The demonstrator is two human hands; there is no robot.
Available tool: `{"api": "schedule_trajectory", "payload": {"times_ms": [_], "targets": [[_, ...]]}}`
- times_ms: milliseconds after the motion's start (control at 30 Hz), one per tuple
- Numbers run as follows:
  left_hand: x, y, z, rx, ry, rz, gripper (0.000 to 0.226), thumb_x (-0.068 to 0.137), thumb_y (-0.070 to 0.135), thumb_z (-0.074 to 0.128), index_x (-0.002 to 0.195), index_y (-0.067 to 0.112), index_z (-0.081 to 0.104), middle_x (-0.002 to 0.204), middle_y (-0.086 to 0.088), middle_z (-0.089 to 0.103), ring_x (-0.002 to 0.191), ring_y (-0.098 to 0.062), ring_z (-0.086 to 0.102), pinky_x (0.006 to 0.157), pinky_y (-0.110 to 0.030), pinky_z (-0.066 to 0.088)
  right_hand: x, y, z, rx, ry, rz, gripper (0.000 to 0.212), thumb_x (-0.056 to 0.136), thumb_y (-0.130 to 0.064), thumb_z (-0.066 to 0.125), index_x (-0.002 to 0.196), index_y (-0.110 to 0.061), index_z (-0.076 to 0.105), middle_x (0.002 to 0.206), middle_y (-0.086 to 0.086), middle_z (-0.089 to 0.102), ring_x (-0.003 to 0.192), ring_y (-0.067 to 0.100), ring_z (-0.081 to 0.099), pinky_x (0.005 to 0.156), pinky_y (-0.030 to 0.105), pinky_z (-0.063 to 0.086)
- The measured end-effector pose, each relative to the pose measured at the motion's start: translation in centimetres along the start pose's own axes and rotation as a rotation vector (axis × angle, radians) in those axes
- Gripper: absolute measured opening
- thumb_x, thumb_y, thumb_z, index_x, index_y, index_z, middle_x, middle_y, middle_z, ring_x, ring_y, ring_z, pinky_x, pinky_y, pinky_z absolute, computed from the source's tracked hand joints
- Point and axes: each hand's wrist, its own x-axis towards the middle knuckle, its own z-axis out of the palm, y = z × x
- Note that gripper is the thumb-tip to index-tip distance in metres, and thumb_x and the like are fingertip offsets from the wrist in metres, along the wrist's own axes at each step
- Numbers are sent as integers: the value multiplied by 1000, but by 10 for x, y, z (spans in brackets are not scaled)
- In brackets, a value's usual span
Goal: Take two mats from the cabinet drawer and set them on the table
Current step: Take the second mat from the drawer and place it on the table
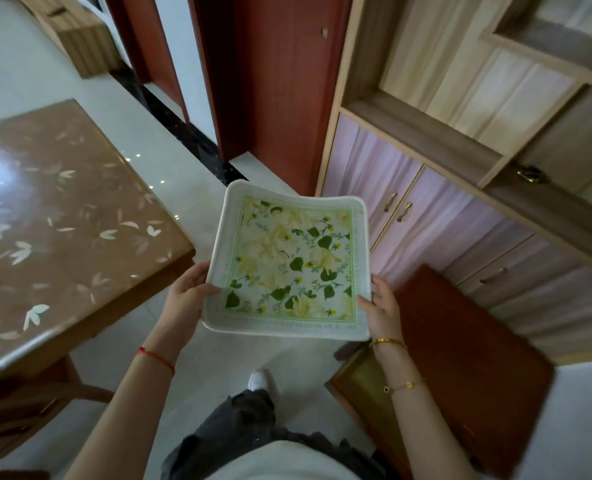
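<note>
While a grey trouser leg (pixel 239 424) and a white shoe (pixel 259 380) are seen at 6 o'clock on the pale tiled floor (pixel 218 355), two bare forearms are stretched forward from the bottom edge. A red string (pixel 156 357) is worn on the left wrist and gold bracelets (pixel 388 342) on the right. Just beyond them, at the centre, a white mat (pixel 289 263) printed with green leaves and yellow flowers is held in the air, clear of every surface; whether a second mat lies under it cannot be told. Its left edge is pinched by the left hand (pixel 189 292), thumb laid on the printed face and fingers curled out of sight beneath. Its near right corner is gripped by the right hand (pixel 379 308), thumb on top and fingertips pressed together along the edge. The far edge of the mat is bowed slightly upward. At 9 o'clock, beside the left hand, a brown table (pixel 66 220) with a glossy leaf-patterned top is seen. At 4 o'clock, near the right arm, an open drawer (pixel 367 382) with a reddish wooden panel (pixel 467 358) is visible. Farther off, from 1 to 3 o'clock, a cabinet (pixel 436 216) with pale lilac doors and small metal handles is set against the wall, and at 12 o'clock a red-brown door frame (pixel 274 98) is seen.
</note>
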Motion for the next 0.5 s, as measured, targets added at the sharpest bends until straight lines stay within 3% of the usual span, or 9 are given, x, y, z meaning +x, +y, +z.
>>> {"api": "schedule_trajectory", "payload": {"times_ms": [100,233,333,433,500], "targets": [[37,24,-18,-14,35,24,50,81,-17,48,107,20,70,95,0,77,83,-17,74,73,-35,62,35,-20,40,-5,-32,-39,43,87,12,51,123,-12,53,116,13,64,103,26,63,74,22,58],[78,48,-32,-40,79,43,50,80,-18,48,106,19,70,92,2,77,84,-18,73,71,-32,62,74,-44,78,-44,-56,-72,39,88,12,50,120,-11,53,113,11,64,97,20,65,70,18,58],[108,61,-36,-83,121,14,48,80,-17,50,101,20,72,97,-4,76,93,-29,70,82,-47,59,105,-59,98,-58,-78,-75,40,88,11,50,119,-13,53,108,5,65,92,8,64,65,14,56],[137,71,-37,-122,138,-12,46,78,-13,53,103,19,74,109,-15,72,107,-44,65,91,-62,51,141,-69,115,-77,-96,-81,40,88,11,50,121,-12,52,110,9,65,92,11,65,71,20,57],[160,79,-35,-150,158,-18,48,76,-11,55,112,16,72,117,-20,69,111,-47,63,92,-64,51,170,-77,127,-93,-112,-76,40,88,11,51,121,-12,52,108,9,66,91,12,65,72,21,57]]}}
